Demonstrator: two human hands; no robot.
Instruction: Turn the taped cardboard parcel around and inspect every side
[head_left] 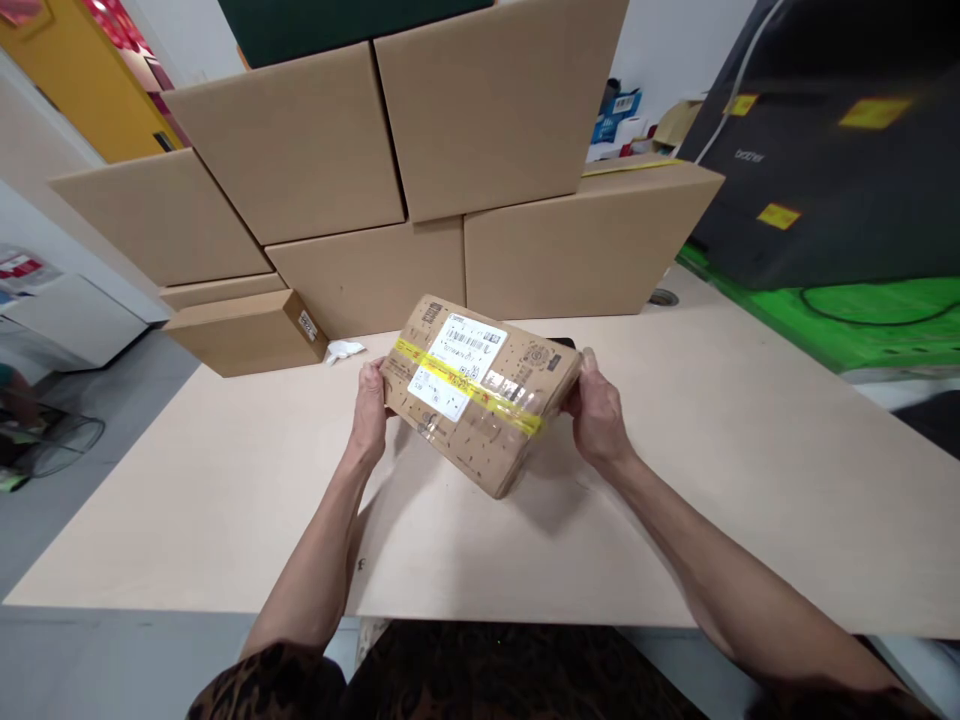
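A flat brown cardboard parcel (517,410) is held tilted above the table, its top face towards me. Yellow tape (491,398) runs across it, over a white shipping label (459,365) with barcodes. My left hand (369,410) grips the left edge, thumb on top and fingers underneath. At the opposite end my right hand (598,410) is closed on the right edge, its fingers partly hidden behind the parcel. Just beyond the parcel's far right corner, part of a small black object (562,342) shows; its kind I cannot make out.
Large cardboard boxes (495,110) are stacked along the back of the pale table (225,500). A smaller box (244,335) and a crumpled white tissue (345,350) lie at the left. On the right stands a dark Brother-marked machine (810,150) near a green surface (862,325).
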